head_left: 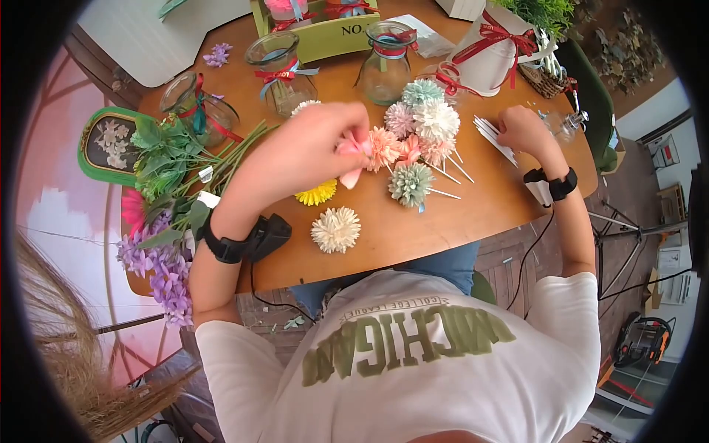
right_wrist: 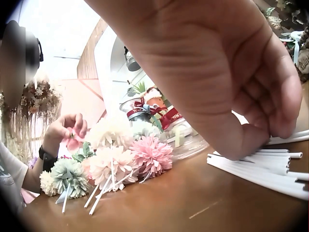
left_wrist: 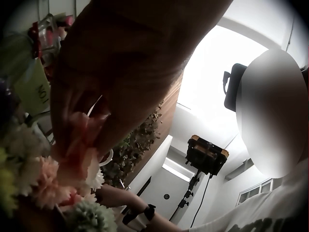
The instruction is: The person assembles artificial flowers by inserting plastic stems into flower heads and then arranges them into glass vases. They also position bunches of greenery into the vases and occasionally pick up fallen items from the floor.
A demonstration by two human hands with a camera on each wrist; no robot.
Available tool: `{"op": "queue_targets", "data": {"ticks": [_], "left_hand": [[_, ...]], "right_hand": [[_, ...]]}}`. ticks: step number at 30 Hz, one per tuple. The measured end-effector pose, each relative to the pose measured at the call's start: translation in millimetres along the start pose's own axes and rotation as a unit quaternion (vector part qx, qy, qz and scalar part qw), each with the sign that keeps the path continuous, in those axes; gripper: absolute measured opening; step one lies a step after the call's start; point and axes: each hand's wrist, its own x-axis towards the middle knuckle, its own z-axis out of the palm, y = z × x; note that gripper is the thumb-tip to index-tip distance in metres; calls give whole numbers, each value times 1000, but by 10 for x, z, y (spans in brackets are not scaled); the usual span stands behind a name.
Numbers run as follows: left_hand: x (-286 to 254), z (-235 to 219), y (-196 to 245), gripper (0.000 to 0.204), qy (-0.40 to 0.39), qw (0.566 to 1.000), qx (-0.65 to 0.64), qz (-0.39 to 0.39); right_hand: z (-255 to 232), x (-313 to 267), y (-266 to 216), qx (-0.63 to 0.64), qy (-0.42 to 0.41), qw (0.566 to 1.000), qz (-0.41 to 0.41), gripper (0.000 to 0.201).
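Note:
My left hand (head_left: 303,140) pinches a pink artificial flower head (head_left: 354,159) over the middle of the table. In the right wrist view that flower head (right_wrist: 73,139) shows between the left fingertips. My right hand (head_left: 526,129) is at a pile of thin white sticks (head_left: 491,139) on the right side. In the right wrist view its thumb and fingertips come together on one white stick (right_wrist: 289,138), just above the other sticks (right_wrist: 260,169). Between the hands lies a cluster of artificial flowers on white sticks, with a white one (head_left: 436,119) and a grey-green one (head_left: 410,184).
A cream flower head (head_left: 336,229) and a yellow one (head_left: 317,193) lie near the left forearm. Glass jars with ribbons (head_left: 385,66) stand behind the flowers, before a green planter box (head_left: 325,37). Long-stemmed greenery (head_left: 159,159) and purple flowers (head_left: 171,269) lie at left.

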Motion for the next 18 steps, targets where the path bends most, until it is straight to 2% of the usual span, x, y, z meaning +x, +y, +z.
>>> {"op": "queue_targets", "data": {"ticks": [1, 3, 5, 7, 8, 10, 12, 13, 14, 15, 16, 17, 18], "left_hand": [[6, 33, -19, 17, 1, 1000, 0, 0], [50, 118, -7, 17, -89, 995, 11, -36], [87, 224, -65, 19, -106, 993, 4, -59], [106, 354, -182, 17, -51, 999, 14, -5], [122, 401, -227, 17, -49, 999, 14, -5], [150, 437, -254, 17, 1, 998, 18, 64], [155, 351, -195, 17, 9, 998, 19, 52], [159, 290, -148, 17, 14, 999, 21, 40], [160, 252, -130, 17, 19, 999, 24, 37], [158, 218, -115, 18, 51, 997, -50, 25], [153, 181, -95, 20, 83, 989, -123, 14], [142, 139, -49, 20, 86, 989, -119, 11], [127, 100, 11, 21, 126, 985, -112, 26]], "right_hand": [[-11, 2, 3, -1, 1, 1000, -1, 14], [-47, -7, -14, 5, -29, 999, 17, 13], [-49, -27, -37, -16, -10, 1000, 7, 12], [-73, -58, -65, -36, 8, 999, -1, 12], [-113, -70, -77, -32, 9, 999, 7, 11], [-203, -90, -123, -30, 10, 999, 13, 12], [-323, -108, -193, -36, 107, 993, 29, 15], [-435, -126, -274, -37, 110, 993, 24, 15], [-574, -164, -383, 44, 136, 990, -2, 16], [-712, -207, -516, 125, 161, 979, -29, 16], [-849, -257, -681, 127, 163, 978, -34, 16], [-986, -315, -875, 170, 173, 969, -46, 16], [-1089, -362, -1051, 213, 182, 958, -57, 17]]}}
